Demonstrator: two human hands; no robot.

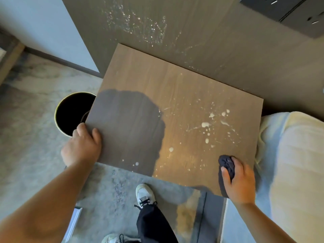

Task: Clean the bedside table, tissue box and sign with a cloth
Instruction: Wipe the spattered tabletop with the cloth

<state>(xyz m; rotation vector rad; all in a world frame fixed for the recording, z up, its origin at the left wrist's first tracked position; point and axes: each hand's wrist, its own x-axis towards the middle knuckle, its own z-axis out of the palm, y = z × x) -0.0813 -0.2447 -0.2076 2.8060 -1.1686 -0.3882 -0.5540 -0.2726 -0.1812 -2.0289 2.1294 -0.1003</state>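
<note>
The brown wooden bedside table fills the middle of the view, its top bare and spattered with whitish splashes on the right half. My left hand grips the table's front left corner, thumb on top. My right hand presses a bunched dark cloth onto the front right corner of the top. No tissue box or sign is in view.
A round black bin with a gold rim stands on the carpet left of the table. A bed with white bedding touches the table's right side. The wood wall panel behind carries white spatter. My shoe stands below the front edge.
</note>
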